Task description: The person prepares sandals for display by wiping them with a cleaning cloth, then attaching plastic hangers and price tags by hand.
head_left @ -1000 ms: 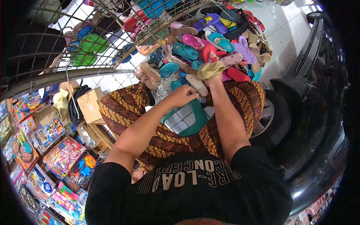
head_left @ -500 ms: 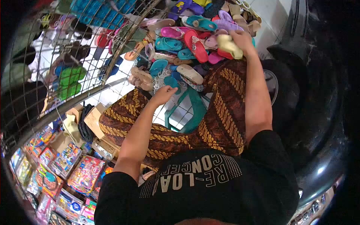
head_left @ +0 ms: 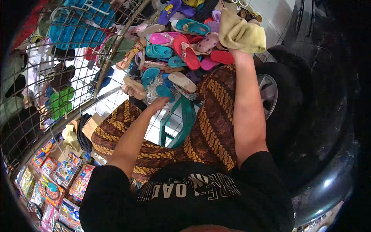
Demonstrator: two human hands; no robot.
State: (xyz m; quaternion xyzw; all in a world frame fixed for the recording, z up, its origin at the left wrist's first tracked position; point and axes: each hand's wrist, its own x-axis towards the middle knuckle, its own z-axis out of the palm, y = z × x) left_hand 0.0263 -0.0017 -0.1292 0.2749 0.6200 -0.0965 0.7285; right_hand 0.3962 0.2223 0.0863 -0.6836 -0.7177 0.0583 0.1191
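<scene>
A pale yellow cloth [head_left: 245, 36] drapes over my right hand [head_left: 239, 55], which holds it above the right side of a heap of sandals. The cloth hides most of that hand's fingers. Close under it lie a red sandal [head_left: 223, 57] and a mauve clog [head_left: 208, 42]. My left hand [head_left: 158, 104] hovers low with curled fingers, beside a round turquoise piece [head_left: 162, 91] and a bundle of white hangers [head_left: 153, 86]. Whether its fingertips hold anything is hidden. A beige-soled sandal [head_left: 182, 81] rests just beyond it.
A wire grid rack [head_left: 83, 50] hung with sandals stands at the left. Packaged toys [head_left: 67, 170] fill the lower left. On the right is a black vehicle with a wheel [head_left: 267, 92]. A green frame [head_left: 184, 118] stands between my legs on white tiles.
The yellow cloth has spread out over my right hand, which has reached farther forward. My left hand stays near the hangers. The whole view has shifted slightly.
</scene>
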